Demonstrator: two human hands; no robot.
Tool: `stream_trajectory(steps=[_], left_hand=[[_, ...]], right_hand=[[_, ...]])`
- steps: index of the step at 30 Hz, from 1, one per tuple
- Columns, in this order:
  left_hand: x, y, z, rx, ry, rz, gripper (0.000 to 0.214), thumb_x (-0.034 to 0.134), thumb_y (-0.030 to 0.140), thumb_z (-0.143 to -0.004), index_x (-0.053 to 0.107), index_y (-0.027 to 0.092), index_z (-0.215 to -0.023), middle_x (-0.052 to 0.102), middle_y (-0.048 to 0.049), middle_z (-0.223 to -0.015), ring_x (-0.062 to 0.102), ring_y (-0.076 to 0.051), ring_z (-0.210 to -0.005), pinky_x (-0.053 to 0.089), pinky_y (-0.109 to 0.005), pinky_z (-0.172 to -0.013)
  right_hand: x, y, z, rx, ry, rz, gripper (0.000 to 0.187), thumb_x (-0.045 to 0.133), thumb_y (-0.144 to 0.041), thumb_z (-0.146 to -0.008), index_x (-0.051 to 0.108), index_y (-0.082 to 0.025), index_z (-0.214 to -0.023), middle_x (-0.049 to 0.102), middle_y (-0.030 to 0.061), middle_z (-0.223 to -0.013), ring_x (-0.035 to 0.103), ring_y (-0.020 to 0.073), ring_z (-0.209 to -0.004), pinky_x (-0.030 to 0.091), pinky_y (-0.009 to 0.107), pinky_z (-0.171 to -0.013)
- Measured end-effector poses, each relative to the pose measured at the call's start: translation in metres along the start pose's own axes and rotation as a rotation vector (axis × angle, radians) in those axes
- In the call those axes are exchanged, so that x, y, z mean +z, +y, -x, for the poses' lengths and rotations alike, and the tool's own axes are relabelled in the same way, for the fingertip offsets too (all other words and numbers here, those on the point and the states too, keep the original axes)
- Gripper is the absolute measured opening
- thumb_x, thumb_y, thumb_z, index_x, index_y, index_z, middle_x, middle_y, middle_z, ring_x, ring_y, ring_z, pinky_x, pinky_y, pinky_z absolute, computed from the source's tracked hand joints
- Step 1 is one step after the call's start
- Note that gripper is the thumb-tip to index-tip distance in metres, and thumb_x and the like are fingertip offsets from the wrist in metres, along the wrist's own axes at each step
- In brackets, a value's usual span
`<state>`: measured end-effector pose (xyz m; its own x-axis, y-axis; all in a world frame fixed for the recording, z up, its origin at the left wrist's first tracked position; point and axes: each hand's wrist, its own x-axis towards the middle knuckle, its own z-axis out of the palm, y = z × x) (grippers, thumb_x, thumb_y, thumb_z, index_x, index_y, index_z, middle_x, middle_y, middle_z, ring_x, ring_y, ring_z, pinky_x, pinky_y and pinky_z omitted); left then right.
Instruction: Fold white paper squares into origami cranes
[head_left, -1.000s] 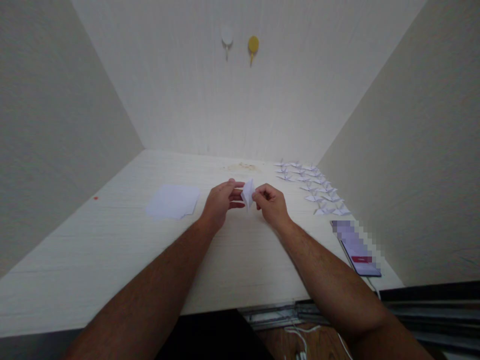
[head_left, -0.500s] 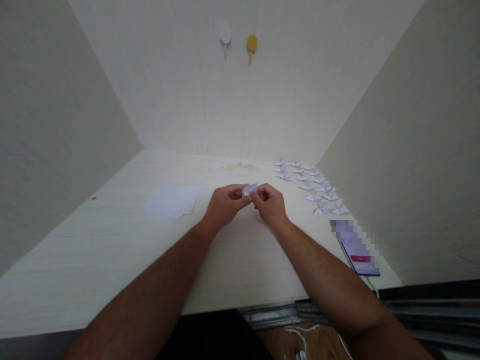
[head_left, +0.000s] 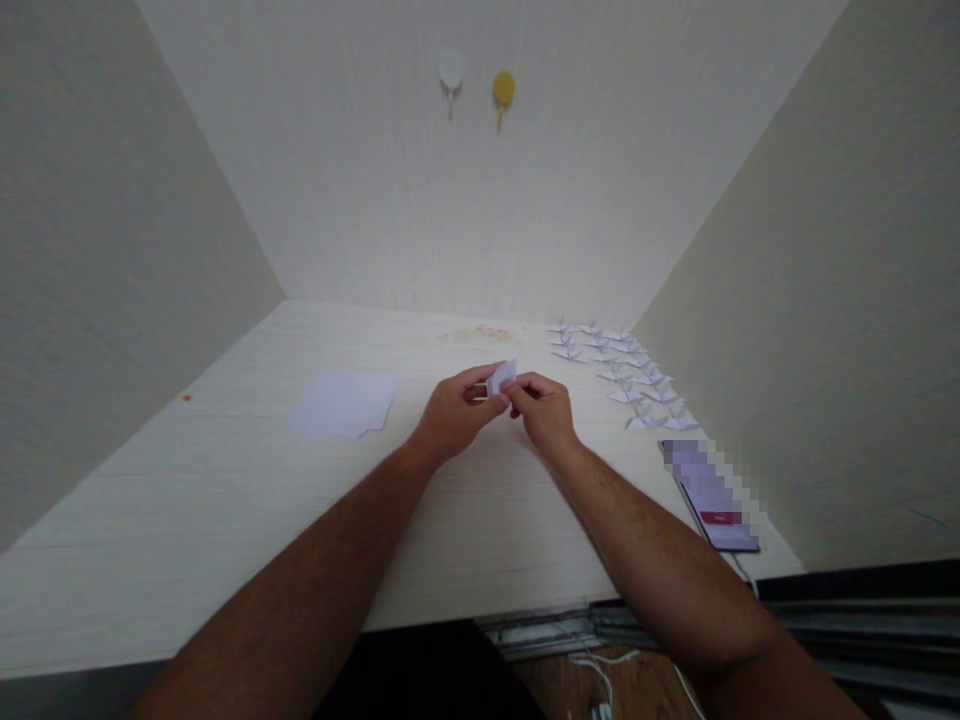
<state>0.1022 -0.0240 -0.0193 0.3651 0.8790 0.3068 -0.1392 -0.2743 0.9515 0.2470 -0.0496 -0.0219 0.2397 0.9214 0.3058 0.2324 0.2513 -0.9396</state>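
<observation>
A small folded piece of white paper (head_left: 500,377) is held up between my two hands over the middle of the table. My left hand (head_left: 459,412) pinches its left and lower side between thumb and fingers. On the other side, my right hand (head_left: 544,408) grips the paper's right edge with thumb and forefinger. Part of the paper is hidden behind the fingertips, so its exact fold cannot be made out. Several white paper cranes (head_left: 618,376) stand in rows at the right back. A stack of white paper sheets (head_left: 346,403) lies left of my left hand.
A phone or tablet (head_left: 712,500) with a cable lies at the right edge of the white table (head_left: 247,500). Walls enclose the table at the back and both sides. A white hook (head_left: 451,72) and a yellow hook (head_left: 503,90) are on the back wall.
The folded paper has turned a little and now stands more upright. My right thumb and forefinger have shifted onto its face, and the left fingers have spread slightly behind it.
</observation>
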Motion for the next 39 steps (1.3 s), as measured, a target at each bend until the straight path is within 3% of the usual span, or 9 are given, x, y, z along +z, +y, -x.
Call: stream_trajectory(steps=[5, 10, 15, 21, 25, 32, 39], left_hand=[[-0.001, -0.005, 0.0, -0.017, -0.028, -0.057, 0.054, 0.071, 0.022, -0.073, 0.064, 0.016, -0.126, 0.075, -0.0077, -0.098, 0.07, -0.017, -0.079, 0.057, -0.032, -0.075], [-0.003, 0.002, 0.002, 0.062, -0.002, -0.338, 0.048, 0.062, 0.015, -0.074, 0.067, 0.017, -0.122, 0.074, -0.0079, -0.11, 0.069, -0.02, -0.09, 0.054, -0.035, -0.085], [-0.006, 0.005, 0.001, 0.099, -0.006, -0.445, 0.043, 0.061, 0.015, -0.074, 0.07, 0.02, -0.116, 0.073, -0.0051, -0.111, 0.068, -0.022, -0.1, 0.051, -0.036, -0.093], [-0.009, 0.007, -0.001, 0.119, 0.006, -0.501, 0.025, 0.062, 0.025, -0.081, 0.072, 0.021, -0.103, 0.075, -0.0031, -0.096, 0.068, -0.02, -0.086, 0.051, -0.031, -0.08], [-0.008, 0.009, 0.0, 0.126, -0.003, -0.428, 0.025, 0.062, 0.034, -0.084, 0.07, 0.022, -0.104, 0.075, -0.0043, -0.098, 0.068, -0.019, -0.087, 0.05, -0.031, -0.08], [-0.005, 0.01, 0.001, 0.003, 0.085, -0.267, 0.014, 0.069, 0.031, -0.077, 0.069, 0.017, -0.083, 0.069, -0.0017, -0.066, 0.063, -0.015, -0.06, 0.047, -0.026, -0.059], [-0.005, 0.007, 0.0, -0.029, 0.083, -0.202, 0.018, 0.068, 0.024, -0.074, 0.074, 0.017, -0.09, 0.071, -0.0016, -0.069, 0.063, -0.014, -0.061, 0.047, -0.024, -0.055]], right_hand=[[-0.001, 0.006, -0.003, -0.121, 0.059, 0.229, 0.019, 0.067, -0.038, -0.075, 0.067, -0.02, -0.071, 0.059, -0.0009, -0.066, 0.052, 0.0125, -0.061, 0.043, 0.026, -0.058], [-0.002, 0.005, -0.003, -0.14, 0.049, 0.092, 0.026, 0.066, -0.029, -0.074, 0.065, -0.021, -0.099, 0.06, -0.0023, -0.073, 0.05, 0.0106, -0.059, 0.042, 0.023, -0.053], [-0.006, 0.001, -0.002, -0.274, -0.052, 0.142, 0.015, 0.06, -0.023, -0.077, 0.067, -0.023, -0.09, 0.065, 0.0013, -0.087, 0.055, 0.0113, -0.066, 0.046, 0.025, -0.058], [-0.008, -0.005, -0.001, -0.298, -0.064, 0.172, 0.017, 0.061, -0.021, -0.076, 0.069, -0.023, -0.091, 0.063, 0.0001, -0.079, 0.051, 0.011, -0.061, 0.044, 0.026, -0.057], [-0.009, -0.005, -0.001, -0.332, -0.079, 0.199, 0.017, 0.064, -0.024, -0.077, 0.069, -0.022, -0.093, 0.066, 0.0008, -0.081, 0.052, 0.011, -0.06, 0.043, 0.026, -0.057], [-0.01, -0.001, 0.002, -0.35, -0.095, 0.252, 0.017, 0.061, -0.028, -0.083, 0.072, -0.023, -0.095, 0.071, 0.0035, -0.087, 0.063, 0.0144, -0.071, 0.049, 0.028, -0.063], [-0.011, 0.002, 0.002, -0.474, -0.106, 0.216, 0.016, 0.059, -0.023, -0.087, 0.074, -0.024, -0.095, 0.073, 0.0036, -0.086, 0.067, 0.0144, -0.075, 0.053, 0.028, -0.066]])
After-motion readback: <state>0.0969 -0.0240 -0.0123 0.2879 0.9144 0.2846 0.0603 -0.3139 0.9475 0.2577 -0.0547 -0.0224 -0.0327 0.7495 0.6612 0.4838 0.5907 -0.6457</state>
